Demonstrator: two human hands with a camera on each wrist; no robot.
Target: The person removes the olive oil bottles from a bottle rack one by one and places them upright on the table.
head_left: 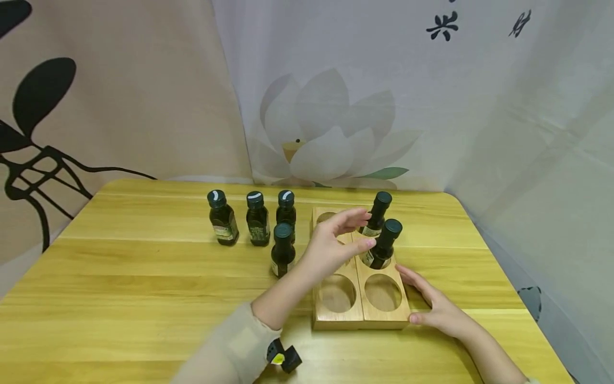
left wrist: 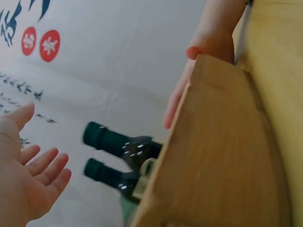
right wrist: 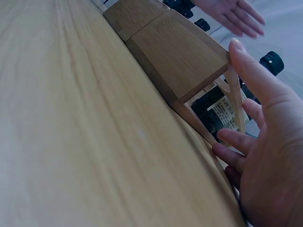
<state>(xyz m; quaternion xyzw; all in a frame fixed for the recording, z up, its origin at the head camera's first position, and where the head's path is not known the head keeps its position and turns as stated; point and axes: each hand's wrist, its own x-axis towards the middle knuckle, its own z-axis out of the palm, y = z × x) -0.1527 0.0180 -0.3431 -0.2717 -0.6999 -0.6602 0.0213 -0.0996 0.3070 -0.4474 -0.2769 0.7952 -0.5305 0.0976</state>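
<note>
The left hand (head_left: pixel 336 240) hovers open, fingers spread, beside two dark green glass bottles (head_left: pixel 384 245) standing in the light wooden holed rack (head_left: pixel 384 314) near the tabletop's (head_left: pixel 144 288) right edge. The right hand (head_left: pixel 434 306) rests flat and open against the rack's right side.

Two bottles (head_left: pixel 384 237) seated in the rack (head_left: pixel 361 314) just beyond the left hand's fingertips (head_left: pixel 366 244), four bottles (head_left: pixel 256 226) grouped on the table (head_left: pixel 120 288) left of those fingers, the rack's right side touched by the right hand's fingers (head_left: pixel 414 280)
</note>
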